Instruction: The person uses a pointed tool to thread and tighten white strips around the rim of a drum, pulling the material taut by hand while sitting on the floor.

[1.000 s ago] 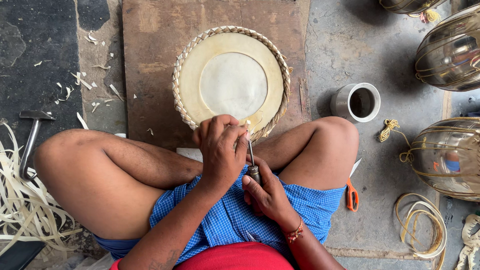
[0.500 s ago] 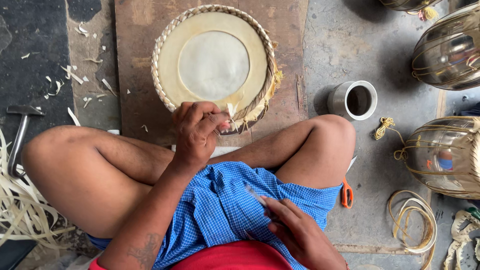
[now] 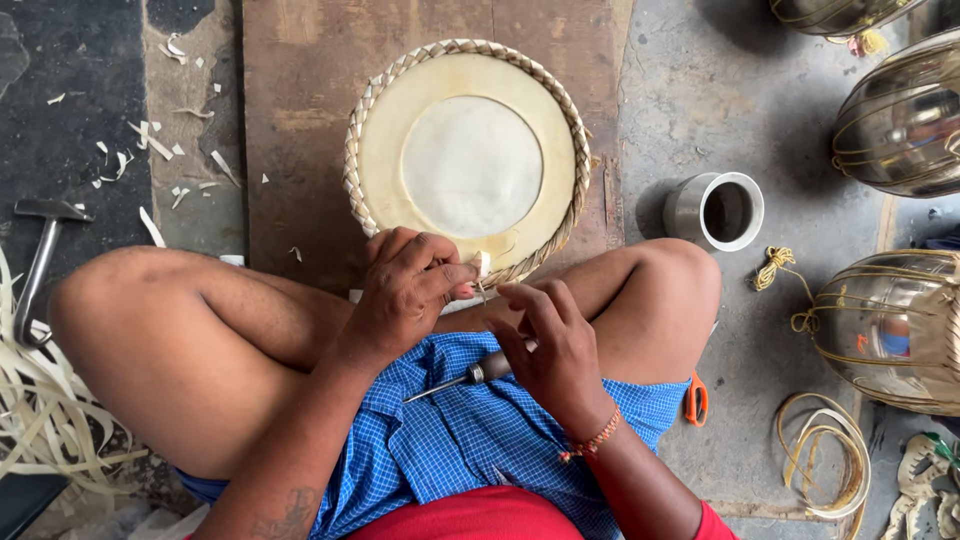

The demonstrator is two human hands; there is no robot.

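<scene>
A round drum head [image 3: 468, 160] with a pale skin and a braided rim lies on a brown board [image 3: 300, 100] in front of my crossed legs. My left hand [image 3: 410, 285] pinches a pale strip end [image 3: 484, 264] at the near rim of the drum head. Just right of it, my right hand [image 3: 550, 350] holds a thin metal awl [image 3: 470, 376] with a dark handle; its point lies over my blue checked shorts. My right forefinger reaches toward the strip.
A steel cup [image 3: 722, 210] stands to the right of the drum head. Metal drum shells [image 3: 900, 110] bound with cord lie at the far right, with coiled strips [image 3: 825, 455] and orange-handled scissors [image 3: 696, 400] nearby. A hammer [image 3: 45, 255] and cane shavings [image 3: 40, 420] lie at left.
My right hand has come up from my lap to meet the left hand at the rim. The left hand stays on the strip. The view has shifted so the drum head sits more central.
</scene>
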